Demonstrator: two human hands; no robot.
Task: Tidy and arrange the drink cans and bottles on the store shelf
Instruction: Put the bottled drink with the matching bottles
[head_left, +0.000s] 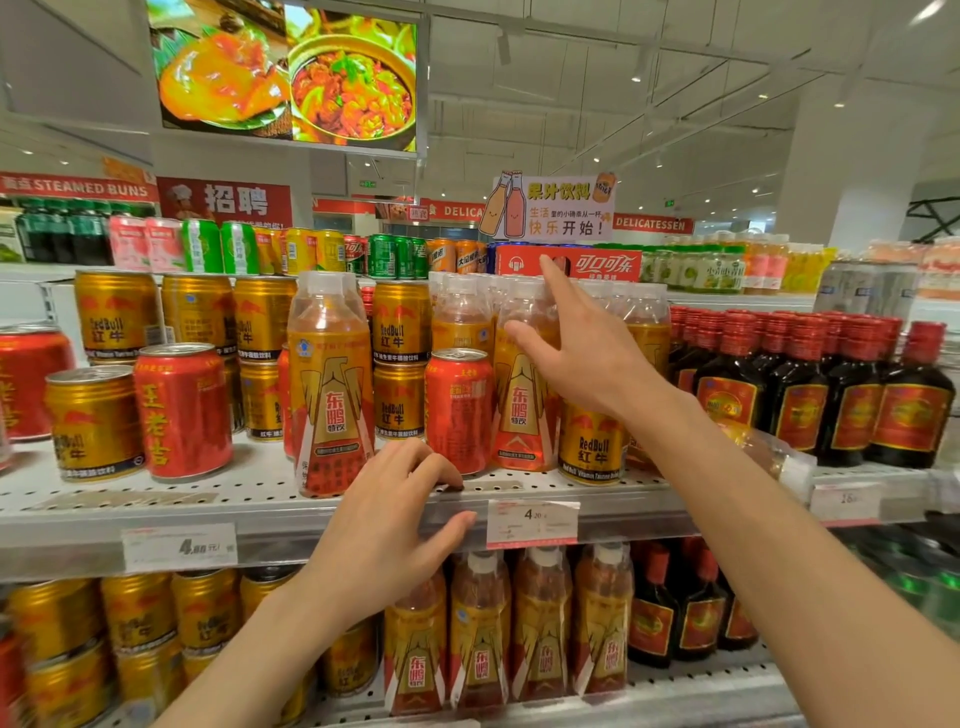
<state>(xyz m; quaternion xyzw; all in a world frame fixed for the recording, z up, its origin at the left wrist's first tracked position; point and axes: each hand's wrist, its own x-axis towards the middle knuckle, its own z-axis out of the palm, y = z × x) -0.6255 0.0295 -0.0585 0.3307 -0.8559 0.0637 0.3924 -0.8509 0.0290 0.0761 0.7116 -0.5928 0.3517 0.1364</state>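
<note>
On the middle shelf (156, 493) stand gold Red Bull cans (400, 322), red herbal tea cans (183, 410) and orange drink bottles (330, 384). A red can (457, 410) sits between two orange bottles near the shelf front. My right hand (576, 348) is raised in front of an orange bottle (519, 410), fingers spread and straight, holding nothing. My left hand (395, 519) rests on the front edge of the shelf, fingers curled over the price rail. A lone gold can (592, 447) stands below my right wrist.
Dark bottles with red caps (852, 395) fill the right of the shelf. The top shelf holds mixed soda cans (384, 254) and a red cola box (571, 262). The lower shelf carries more gold cans (140, 618) and orange bottles (483, 629). Price tags (532, 522) hang on the rail.
</note>
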